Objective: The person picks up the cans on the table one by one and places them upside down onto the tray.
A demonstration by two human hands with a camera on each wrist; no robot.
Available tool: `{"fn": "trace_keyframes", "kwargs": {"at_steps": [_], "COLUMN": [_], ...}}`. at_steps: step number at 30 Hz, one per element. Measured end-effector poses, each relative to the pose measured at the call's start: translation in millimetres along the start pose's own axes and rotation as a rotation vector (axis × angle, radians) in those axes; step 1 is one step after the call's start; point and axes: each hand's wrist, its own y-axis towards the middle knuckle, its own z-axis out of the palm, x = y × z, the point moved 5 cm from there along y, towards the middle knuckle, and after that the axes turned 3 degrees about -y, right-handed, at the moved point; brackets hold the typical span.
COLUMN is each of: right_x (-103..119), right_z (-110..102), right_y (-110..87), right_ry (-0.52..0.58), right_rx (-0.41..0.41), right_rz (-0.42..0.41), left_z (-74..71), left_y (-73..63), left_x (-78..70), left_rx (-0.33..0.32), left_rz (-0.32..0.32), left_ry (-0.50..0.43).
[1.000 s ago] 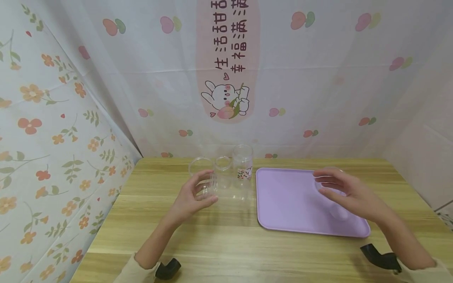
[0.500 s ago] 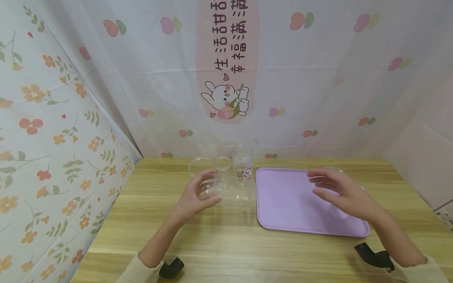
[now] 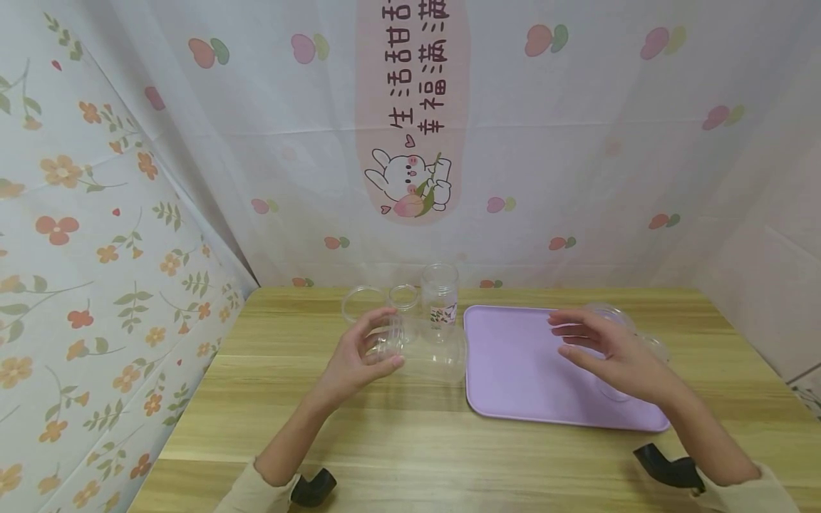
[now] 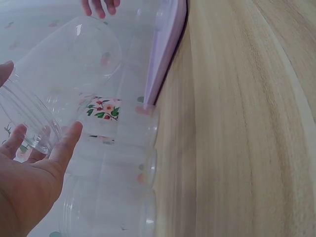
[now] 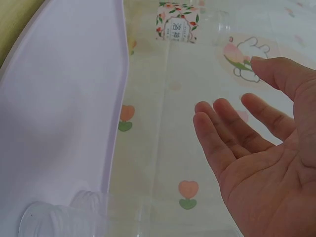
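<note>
My left hand (image 3: 353, 360) grips a clear plastic jar (image 3: 439, 353) around its ridged neck. The jar lies sideways in the air above the table, its base pointing right; the left wrist view shows its rounded clear body (image 4: 84, 54). Behind it stand a tall clear jar with a floral label (image 3: 442, 315), a small clear jar (image 3: 404, 298) and a wider clear one (image 3: 363, 305). My right hand (image 3: 616, 353) hovers over the purple tray (image 3: 513, 377), fingers spread and relaxed, holding nothing. Clear jars (image 3: 654, 347) by the tray's right side are partly hidden behind it.
The wooden table (image 3: 410, 456) runs back to a patterned curtain (image 3: 551, 164), with a floral cloth (image 3: 109, 285) along the left. Black curved mounts (image 3: 670, 467) stick out at both wrists.
My right hand has drifted left over the tray, showing more of the jars behind it. The left hand has shifted slightly right with the jar in its grip.
</note>
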Motion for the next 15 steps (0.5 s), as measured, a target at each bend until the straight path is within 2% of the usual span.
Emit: {"fn": "trace_keyframes", "kwargs": {"at_steps": [15], "right_x": [-0.8], "right_z": [10.2], "right_y": [3.5], "right_ry": [0.045], "right_rx": [0.016], "right_rz": [0.011], "left_z": [4.3], "left_y": [1.2], "left_x": [2.2], "left_rx": [0.008], "left_rz": [0.005], "left_ry": [-0.012]}}
